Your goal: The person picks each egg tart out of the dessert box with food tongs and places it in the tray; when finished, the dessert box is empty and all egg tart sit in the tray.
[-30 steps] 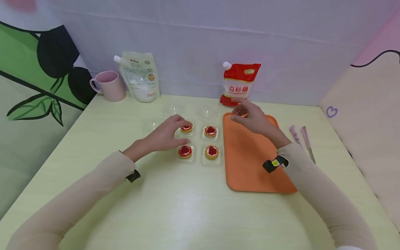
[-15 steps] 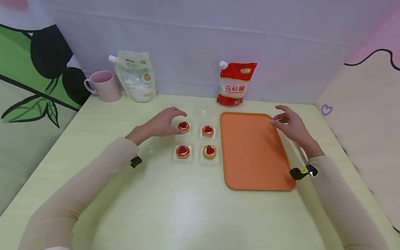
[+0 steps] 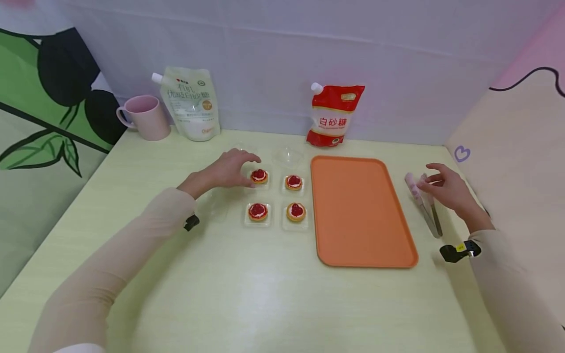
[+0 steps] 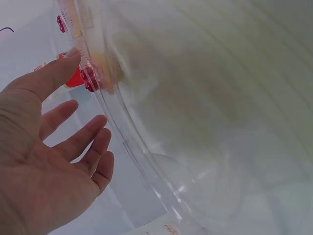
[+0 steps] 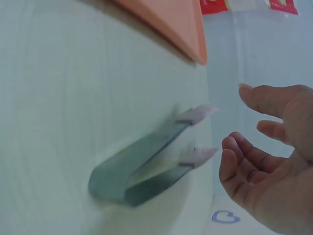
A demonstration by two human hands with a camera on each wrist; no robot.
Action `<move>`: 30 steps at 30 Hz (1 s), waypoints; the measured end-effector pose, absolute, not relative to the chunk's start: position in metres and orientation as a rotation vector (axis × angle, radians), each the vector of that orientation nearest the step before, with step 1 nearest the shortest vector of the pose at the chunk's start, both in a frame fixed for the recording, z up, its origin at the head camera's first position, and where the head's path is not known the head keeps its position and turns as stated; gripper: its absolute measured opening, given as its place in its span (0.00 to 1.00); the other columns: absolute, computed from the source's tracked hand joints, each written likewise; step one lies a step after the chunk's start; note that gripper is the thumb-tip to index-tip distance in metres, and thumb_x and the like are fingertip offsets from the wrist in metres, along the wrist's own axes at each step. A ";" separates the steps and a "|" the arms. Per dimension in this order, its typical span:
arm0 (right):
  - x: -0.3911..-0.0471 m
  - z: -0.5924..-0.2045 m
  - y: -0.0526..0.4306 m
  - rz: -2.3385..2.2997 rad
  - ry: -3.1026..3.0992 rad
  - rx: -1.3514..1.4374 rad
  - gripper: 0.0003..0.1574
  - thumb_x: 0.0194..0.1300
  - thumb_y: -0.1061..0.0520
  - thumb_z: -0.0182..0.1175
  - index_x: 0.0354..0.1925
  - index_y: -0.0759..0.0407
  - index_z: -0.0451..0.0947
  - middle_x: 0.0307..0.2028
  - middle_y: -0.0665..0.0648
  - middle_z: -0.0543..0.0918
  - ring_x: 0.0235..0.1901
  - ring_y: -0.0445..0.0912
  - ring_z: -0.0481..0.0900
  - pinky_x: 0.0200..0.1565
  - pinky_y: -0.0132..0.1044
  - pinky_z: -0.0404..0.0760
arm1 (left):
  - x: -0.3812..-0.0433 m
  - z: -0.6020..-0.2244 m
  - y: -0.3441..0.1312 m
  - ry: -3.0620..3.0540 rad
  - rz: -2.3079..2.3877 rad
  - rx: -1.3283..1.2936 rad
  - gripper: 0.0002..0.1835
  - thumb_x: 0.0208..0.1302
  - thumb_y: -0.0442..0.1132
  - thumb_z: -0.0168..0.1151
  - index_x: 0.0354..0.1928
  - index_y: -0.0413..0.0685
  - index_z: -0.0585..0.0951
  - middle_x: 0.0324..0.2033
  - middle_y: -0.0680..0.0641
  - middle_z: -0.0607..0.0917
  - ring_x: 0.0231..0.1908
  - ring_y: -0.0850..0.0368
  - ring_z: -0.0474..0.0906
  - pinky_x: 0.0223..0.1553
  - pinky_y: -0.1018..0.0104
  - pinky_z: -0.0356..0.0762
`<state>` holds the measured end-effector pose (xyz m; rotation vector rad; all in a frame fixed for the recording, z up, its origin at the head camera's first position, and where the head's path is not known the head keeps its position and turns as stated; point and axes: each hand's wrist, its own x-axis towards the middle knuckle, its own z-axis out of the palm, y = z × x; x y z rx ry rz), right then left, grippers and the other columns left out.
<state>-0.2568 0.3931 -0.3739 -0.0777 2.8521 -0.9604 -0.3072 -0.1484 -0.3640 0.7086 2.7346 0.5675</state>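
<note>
My left hand [image 3: 226, 169] reaches around the left side of the back-left tart [image 3: 259, 175], thumb and fingers spread, holding nothing. The tart has a red topping and sits in a clear plastic container [image 3: 267, 186]. In the left wrist view, my left hand [image 4: 58, 142] has loosely bent fingers beside the clear plastic. My right hand [image 3: 450, 191] is over metal tongs [image 3: 427, 219] with pink tips, lying on the table right of the orange tray. In the right wrist view, its relaxed fingers stand apart from the pink tips of the tongs [image 5: 129, 161].
Other tarts, [image 3: 293, 183] one at back right and two in front, sit in similar containers. A clear lid [image 3: 289, 157] stands behind. The orange tray [image 3: 357, 211] lies at centre right. A red-white sugar pouch [image 3: 333, 117], pale green pouch [image 3: 192, 105] and pink mug [image 3: 147, 120] line the back.
My right hand has moved right, from above the tray's back edge across to the tongs. My left hand has shifted slightly left and back, staying by the back-left tart.
</note>
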 end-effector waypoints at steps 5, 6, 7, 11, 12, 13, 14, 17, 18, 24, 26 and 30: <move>-0.252 -0.381 0.407 -0.821 2.837 -0.053 0.48 0.71 0.51 0.60 0.73 0.73 0.49 0.58 0.82 0.70 0.57 0.73 0.71 0.46 0.48 0.82 | -0.310 -0.363 -0.149 2.715 0.573 0.692 0.36 0.55 0.44 0.76 0.65 0.44 0.74 0.62 0.37 0.78 0.63 0.39 0.68 0.67 0.38 0.60; -0.251 -0.383 0.409 -0.790 2.833 -0.051 0.48 0.70 0.51 0.61 0.73 0.74 0.49 0.58 0.83 0.69 0.57 0.74 0.70 0.48 0.55 0.81 | -0.311 -0.363 -0.149 2.714 0.570 0.689 0.35 0.55 0.44 0.76 0.65 0.44 0.75 0.61 0.37 0.78 0.63 0.39 0.68 0.67 0.39 0.61; -0.251 -0.384 0.410 -0.765 2.832 -0.051 0.48 0.70 0.51 0.61 0.73 0.74 0.49 0.58 0.84 0.68 0.57 0.75 0.70 0.50 0.61 0.79 | -0.312 -0.363 -0.149 2.711 0.570 0.686 0.35 0.55 0.44 0.76 0.65 0.44 0.75 0.61 0.37 0.79 0.63 0.38 0.68 0.66 0.39 0.61; -0.252 -0.388 0.412 -0.713 2.805 -0.051 0.52 0.69 0.49 0.62 0.73 0.74 0.47 0.58 0.85 0.67 0.55 0.76 0.71 0.53 0.65 0.77 | -0.314 -0.363 -0.149 2.699 0.559 0.675 0.35 0.55 0.43 0.75 0.65 0.44 0.74 0.62 0.38 0.78 0.63 0.39 0.68 0.67 0.38 0.60; -0.252 -0.390 0.412 -0.711 2.799 -0.057 0.52 0.69 0.48 0.63 0.73 0.74 0.47 0.57 0.85 0.68 0.54 0.75 0.72 0.52 0.64 0.78 | -0.314 -0.363 -0.149 2.696 0.554 0.673 0.35 0.56 0.43 0.75 0.65 0.45 0.74 0.62 0.38 0.78 0.64 0.39 0.68 0.67 0.38 0.59; -0.251 -0.391 0.411 -0.713 2.790 -0.057 0.53 0.68 0.48 0.63 0.73 0.74 0.46 0.57 0.84 0.68 0.54 0.74 0.73 0.51 0.62 0.79 | -0.314 -0.364 -0.149 2.692 0.554 0.671 0.35 0.56 0.43 0.75 0.66 0.45 0.74 0.63 0.38 0.78 0.64 0.39 0.68 0.68 0.38 0.58; -0.251 -0.392 0.411 -0.714 2.782 -0.058 0.54 0.68 0.47 0.64 0.74 0.73 0.46 0.56 0.84 0.69 0.53 0.73 0.74 0.50 0.60 0.80 | -0.314 -0.364 -0.149 2.688 0.554 0.671 0.35 0.56 0.43 0.75 0.66 0.45 0.74 0.63 0.39 0.78 0.64 0.39 0.67 0.68 0.37 0.57; -0.249 -0.394 0.411 -0.717 2.768 -0.061 0.57 0.67 0.46 0.65 0.75 0.72 0.44 0.56 0.82 0.70 0.52 0.72 0.75 0.49 0.59 0.81 | -0.315 -0.364 -0.148 2.680 0.566 0.672 0.35 0.57 0.43 0.74 0.66 0.45 0.74 0.64 0.39 0.77 0.65 0.39 0.67 0.69 0.37 0.56; -0.249 -0.394 0.411 -0.719 2.768 -0.060 0.57 0.67 0.46 0.65 0.75 0.71 0.43 0.56 0.82 0.70 0.52 0.72 0.75 0.50 0.59 0.81 | -0.315 -0.365 -0.148 2.678 0.571 0.671 0.35 0.57 0.43 0.74 0.66 0.45 0.74 0.64 0.39 0.77 0.66 0.39 0.67 0.69 0.36 0.55; -0.247 -0.395 0.411 -0.699 2.781 -0.020 0.57 0.67 0.45 0.64 0.73 0.77 0.44 0.57 0.84 0.69 0.53 0.73 0.74 0.52 0.63 0.78 | -0.314 -0.365 -0.149 2.680 0.578 0.654 0.35 0.57 0.43 0.75 0.66 0.46 0.74 0.65 0.40 0.77 0.66 0.40 0.67 0.70 0.37 0.55; -0.246 -0.395 0.411 -0.686 2.779 0.003 0.57 0.67 0.44 0.64 0.71 0.78 0.46 0.56 0.84 0.70 0.51 0.71 0.75 0.50 0.60 0.80 | -0.314 -0.365 -0.150 2.680 0.578 0.654 0.35 0.57 0.43 0.75 0.66 0.46 0.74 0.65 0.40 0.77 0.66 0.40 0.67 0.70 0.37 0.55; -0.246 -0.396 0.412 -0.676 2.758 0.021 0.55 0.65 0.44 0.66 0.69 0.79 0.51 0.53 0.83 0.72 0.46 0.67 0.77 0.44 0.54 0.83 | -0.313 -0.365 -0.150 2.679 0.583 0.648 0.35 0.57 0.43 0.75 0.66 0.46 0.74 0.65 0.40 0.77 0.66 0.40 0.67 0.70 0.36 0.55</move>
